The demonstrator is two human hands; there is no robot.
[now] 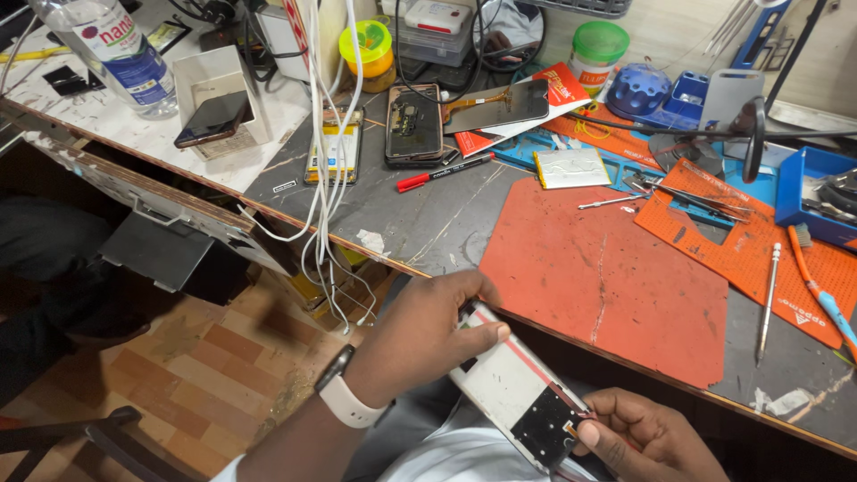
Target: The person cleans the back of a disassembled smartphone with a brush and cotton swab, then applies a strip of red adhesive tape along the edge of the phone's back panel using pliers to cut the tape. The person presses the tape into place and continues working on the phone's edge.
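Holding an opened phone (522, 393) just below the bench edge (428, 272), over the lap, the person has both hands closed on it: the left hand (420, 344) wraps the upper end with the thumb laid across the white inner face, and the right hand (638, 437) pinches the lower corner, thumb pressing near a small dark board. The phone looks light, thin and stiff, but with its back off it is likely fragile; the bare parts and the red strip along one edge would not stand squeezing or bending, so the rim seems the safe place to hold, as both hands mostly do now. The smooth white face may be slippery. On the bench above lies a red mat (607, 277), bare and nearest to the hands. Beyond it are an orange mat (759, 259), a thin screwdriver (768, 303), a brush (817, 286), a red marker (444, 171), a loose battery (571, 167), two more opened phones (412, 123) and a screen (497, 105). White cables (326, 205) hang over the bench edge just left of the left hand and could snag it. A bottle (116, 54) stands far left, well apart.
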